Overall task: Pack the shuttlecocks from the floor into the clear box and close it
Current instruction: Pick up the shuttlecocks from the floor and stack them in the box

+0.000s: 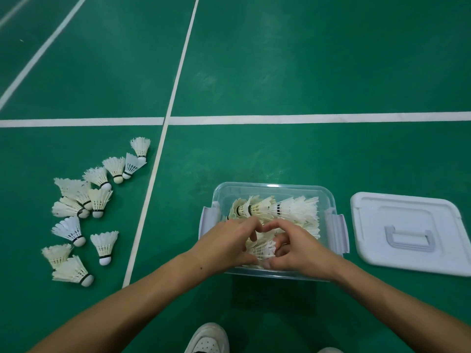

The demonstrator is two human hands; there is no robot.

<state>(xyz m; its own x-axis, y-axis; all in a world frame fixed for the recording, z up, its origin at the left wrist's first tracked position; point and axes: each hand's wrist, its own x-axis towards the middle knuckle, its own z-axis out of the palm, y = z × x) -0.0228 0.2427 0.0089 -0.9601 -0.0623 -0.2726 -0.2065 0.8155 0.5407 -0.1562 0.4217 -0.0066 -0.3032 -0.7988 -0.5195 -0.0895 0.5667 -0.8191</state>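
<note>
The clear box (275, 187) stands open on the green floor, with several white shuttlecocks (293, 208) lying inside. Both my hands reach into its near half. My left hand (224, 242) and my right hand (298, 247) curl their fingers around a shuttlecock (265, 249) between them, fingertips almost touching above it. Several more shuttlecocks (84, 200) lie scattered on the floor to the left of the box. The white lid (407, 233), with a grey handle, lies flat on the floor to the right of the box.
White court lines (153, 174) cross the floor; one runs between the loose shuttlecocks and the box. A white shoe (207, 340) shows at the bottom edge, below the box. The box's grey latches (337, 230) hang open at both sides.
</note>
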